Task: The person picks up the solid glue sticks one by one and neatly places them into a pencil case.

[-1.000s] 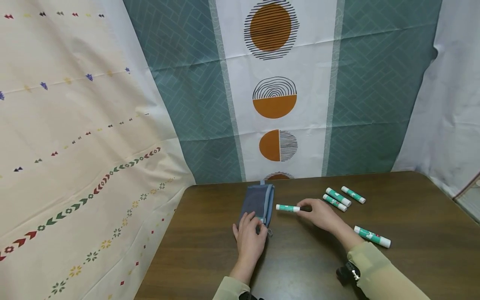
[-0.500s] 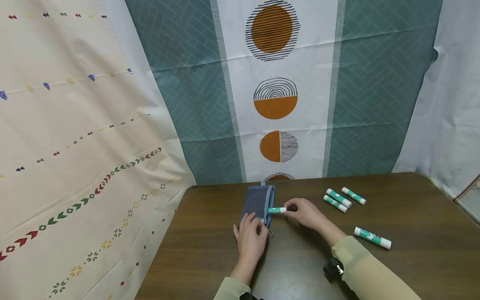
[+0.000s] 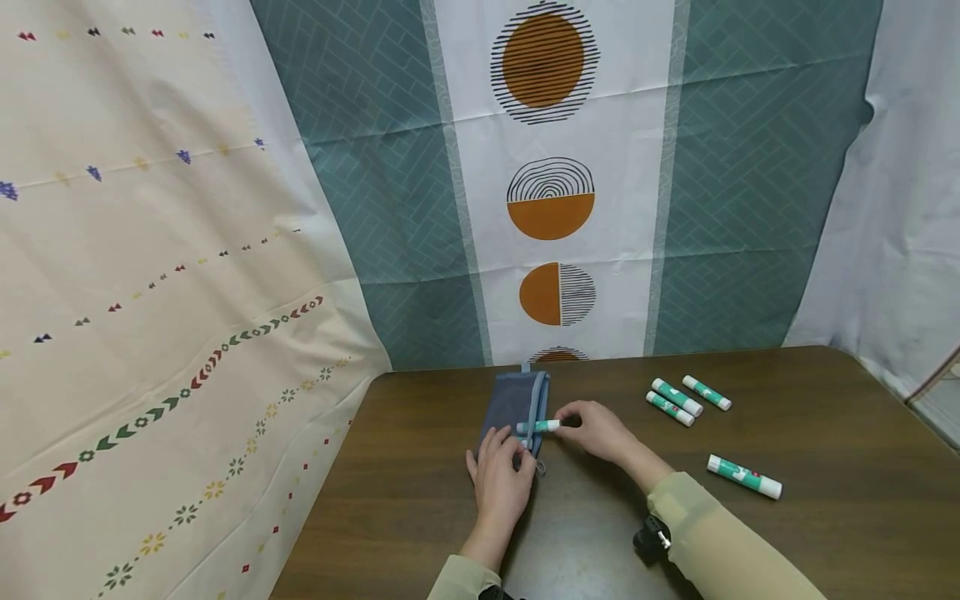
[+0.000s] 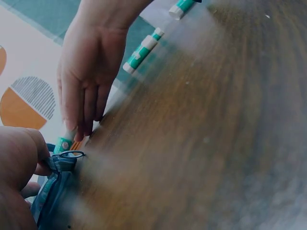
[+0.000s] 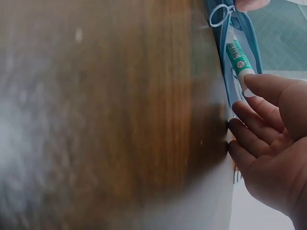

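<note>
A blue zippered pouch (image 3: 512, 398) with a see-through mesh face lies flat on the table. My left hand (image 3: 498, 485) rests over its near end, thumb and fingers gripping the edge beside the zipper's pull ring (image 4: 69, 154). Between thumb and index finger, my right hand (image 3: 600, 435) pinches the white end of a green-and-white glue stick (image 3: 549, 426). The stick's front part lies inside the pouch's unzipped right side, showing through the mesh. In the right wrist view the glue stick (image 5: 239, 58) sits between the two zipper edges, and my right hand's other fingers (image 5: 252, 136) extend beside the opening.
Several more glue sticks lie on the brown table (image 3: 600, 533): a group (image 3: 677, 397) at the back right, and a larger glue stick (image 3: 745, 477) nearer, beside my right forearm. Patterned cloths (image 3: 405, 208) hang behind the table and along its left.
My right hand has moved left with the glue stick, bringing its front end from beside the pouch into the opening. My left hand stays on the pouch.
</note>
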Motion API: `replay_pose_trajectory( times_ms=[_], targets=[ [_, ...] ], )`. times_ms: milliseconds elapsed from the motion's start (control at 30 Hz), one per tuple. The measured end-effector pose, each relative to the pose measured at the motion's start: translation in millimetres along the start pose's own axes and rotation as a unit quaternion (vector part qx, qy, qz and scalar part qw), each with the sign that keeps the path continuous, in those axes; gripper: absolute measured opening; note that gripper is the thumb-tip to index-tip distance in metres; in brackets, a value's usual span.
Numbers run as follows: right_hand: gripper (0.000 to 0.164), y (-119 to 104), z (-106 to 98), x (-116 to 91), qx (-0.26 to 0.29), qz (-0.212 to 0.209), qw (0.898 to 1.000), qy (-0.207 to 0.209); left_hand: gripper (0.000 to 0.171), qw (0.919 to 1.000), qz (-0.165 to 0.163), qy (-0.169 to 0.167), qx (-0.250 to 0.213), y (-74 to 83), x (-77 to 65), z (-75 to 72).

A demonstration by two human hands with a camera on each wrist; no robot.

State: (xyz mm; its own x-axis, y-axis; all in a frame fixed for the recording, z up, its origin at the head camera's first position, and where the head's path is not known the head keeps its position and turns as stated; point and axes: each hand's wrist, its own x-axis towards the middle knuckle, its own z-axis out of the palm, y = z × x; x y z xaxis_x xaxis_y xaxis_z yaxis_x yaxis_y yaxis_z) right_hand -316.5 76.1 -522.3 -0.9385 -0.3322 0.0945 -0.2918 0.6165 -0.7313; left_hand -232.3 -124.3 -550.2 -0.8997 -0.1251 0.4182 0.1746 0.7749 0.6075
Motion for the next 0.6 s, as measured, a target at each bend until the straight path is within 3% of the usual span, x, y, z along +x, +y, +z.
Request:
replay_pose_trajectory(
  times_ms=[300, 600],
  targets=[
    [0.006, -8, 10, 3, 0.001, -0.006, 1.0, 0.004, 0.028, 1.0, -0.002, 0.0, 0.003, 0.1, -0.6, -0.2],
    [0.006, -13, 17, 3, -0.015, -0.041, 0.999, 0.018, 0.027, 1.0, 0.001, 0.006, 0.001, 1.9, -0.4, -1.6]
  ],
)
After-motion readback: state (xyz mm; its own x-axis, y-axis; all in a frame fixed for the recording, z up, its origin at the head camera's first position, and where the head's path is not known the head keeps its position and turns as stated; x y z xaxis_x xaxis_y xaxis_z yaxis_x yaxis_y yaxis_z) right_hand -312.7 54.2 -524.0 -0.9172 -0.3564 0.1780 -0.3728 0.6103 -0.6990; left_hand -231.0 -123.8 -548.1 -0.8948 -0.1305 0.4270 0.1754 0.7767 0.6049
